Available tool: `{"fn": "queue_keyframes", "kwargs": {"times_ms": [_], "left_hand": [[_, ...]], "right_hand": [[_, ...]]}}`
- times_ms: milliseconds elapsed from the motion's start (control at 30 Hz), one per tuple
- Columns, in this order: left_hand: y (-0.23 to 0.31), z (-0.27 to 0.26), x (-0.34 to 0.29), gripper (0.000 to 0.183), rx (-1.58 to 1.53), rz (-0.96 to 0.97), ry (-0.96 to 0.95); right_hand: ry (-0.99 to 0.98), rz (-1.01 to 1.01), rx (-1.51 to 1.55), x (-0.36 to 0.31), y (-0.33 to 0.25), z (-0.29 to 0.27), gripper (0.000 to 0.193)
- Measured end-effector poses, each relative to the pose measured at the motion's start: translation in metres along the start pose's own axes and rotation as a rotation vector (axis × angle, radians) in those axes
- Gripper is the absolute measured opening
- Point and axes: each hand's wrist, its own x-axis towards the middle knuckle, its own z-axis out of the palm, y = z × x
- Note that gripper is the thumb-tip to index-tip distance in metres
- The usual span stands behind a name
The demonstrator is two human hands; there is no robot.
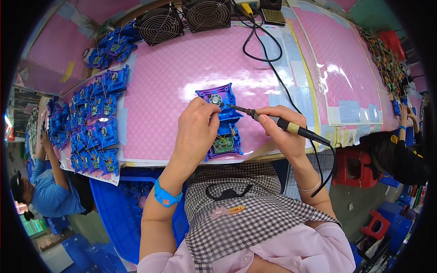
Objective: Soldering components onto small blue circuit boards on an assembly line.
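Work piece: an opened blue plastic casing in two joined-looking sections (231, 117) is placed on the pink dotted counter (159, 68), near its front edge and between the two hands.
Step in hand: soldering inside the upper section is judged to be under way; whether contact is made by the tip cannot be told.
Right hand (289, 143): closed around the pen-shaped soldering iron with a dark grip and pale yellow band (292, 128); the metal tip is pointed leftward, beside the speaker.
Left hand (198, 123): held over the left side of the casing, fingertips bunched near the speaker; whether a wire or the casing edge is gripped cannot be told.
Next move: a steady tip and an unmoving casing are judged to be called for, with the plastic walls and the left fingertips kept off the heat.
Casing, upper section: a round silvery speaker (215, 99) is seated against a purplish interior; corner posts are seen at the rim.
Casing, lower section: a green circuit board (223, 144) is exposed, with thin yellow wires above it; part of the left side is hidden by the left hand.
Similar stock: blue casings with wired parts (104, 129) are laid in rows at the counter's left.
Rear: two black fans with round wire guards (159, 28) are stood along the back.
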Motion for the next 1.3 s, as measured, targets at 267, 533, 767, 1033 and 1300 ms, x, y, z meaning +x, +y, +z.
{"fn": "queue_keyframes", "kwargs": {"times_ms": [267, 533, 767, 1033, 1300], "left_hand": [[-0.009, -0.021, -0.015, 0.016, -0.050, -0.090, 0.252], [-0.024, -0.009, -0.018, 0.012, 0.065, -0.175, 0.290], [0.000, -0.006, -0.020, 0.011, -0.164, -0.129, 0.343], [0.001, 0.002, -0.005, 0.011, -0.144, -0.037, 0.169], [-0.002, 0.007, -0.004, 0.011, -0.100, -0.115, 0.069]], "right_hand": [[0.005, -0.026, -0.037, -0.001, -0.001, -0.007, 0.015], [0.024, 0.009, 0.040, 0.000, 0.000, -0.003, 0.014], [0.007, 0.014, 0.002, 0.000, 0.004, -0.001, 0.014], [0.021, -0.028, 0.017, 0.000, 0.004, 0.000, 0.013], [0.012, 0.031, 0.012, 0.001, 0.004, -0.001, 0.014]]}}
